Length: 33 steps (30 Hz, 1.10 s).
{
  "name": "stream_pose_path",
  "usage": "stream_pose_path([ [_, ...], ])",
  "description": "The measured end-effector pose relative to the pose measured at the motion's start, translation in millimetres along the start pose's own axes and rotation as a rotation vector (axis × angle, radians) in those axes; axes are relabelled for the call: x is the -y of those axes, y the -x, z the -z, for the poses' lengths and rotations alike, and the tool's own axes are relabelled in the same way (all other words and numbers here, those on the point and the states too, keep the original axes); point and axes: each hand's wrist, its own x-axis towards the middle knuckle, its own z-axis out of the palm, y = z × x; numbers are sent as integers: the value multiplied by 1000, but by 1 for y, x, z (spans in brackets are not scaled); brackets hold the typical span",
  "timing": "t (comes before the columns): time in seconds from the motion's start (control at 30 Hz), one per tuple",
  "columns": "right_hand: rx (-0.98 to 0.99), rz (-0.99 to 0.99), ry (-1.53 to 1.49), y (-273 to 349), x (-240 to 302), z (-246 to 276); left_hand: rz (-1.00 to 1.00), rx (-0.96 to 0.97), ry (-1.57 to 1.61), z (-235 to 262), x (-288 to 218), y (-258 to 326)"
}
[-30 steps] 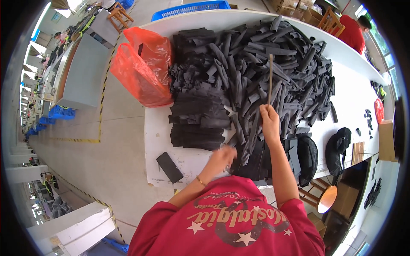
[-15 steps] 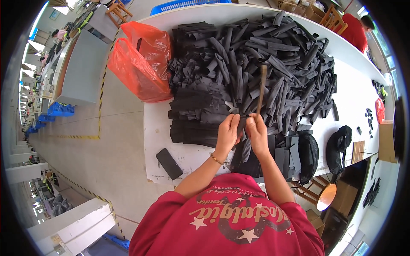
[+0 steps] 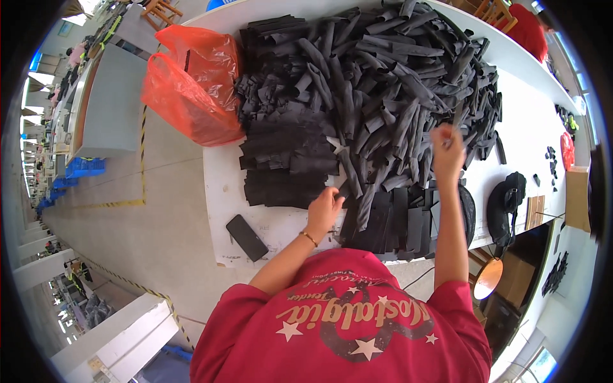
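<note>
Now: left hand (image 3: 324, 207) flat, open, on stacked black strips (image 3: 287, 163) mid-frame; right hand (image 3: 447, 148) pinches one strip (image 3: 457, 115) up, center-right. Advice: lift clear of the loose pile (image 3: 389, 83), lay edges flush w/ stack.

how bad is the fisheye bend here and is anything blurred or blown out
Head view: the white worktable's edge curves strongly toward the rim, corners go black; raised right hand is slightly motion-blurred, left hand sharper; heaped black fabric strips lose detail; windows at upper left are overexposed.

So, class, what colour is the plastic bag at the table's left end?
Orange-red plastic bag, translucent and crinkled; clearest in the head view.
</note>
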Motion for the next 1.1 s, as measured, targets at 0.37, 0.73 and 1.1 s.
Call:
stream_pose_path([
  [0.37, 448, -139, -57, 146, -55, -57, 7, -40, 2, -15, -3, -28],
  [0.73, 377, -325, -348, 80, 20, -12, 478, -38, 1017, 27, -42, -45],
  [1.1, 772, -538, -788, 138, 27, -32, 390, -30, 1103, 34, -55, -48],
])
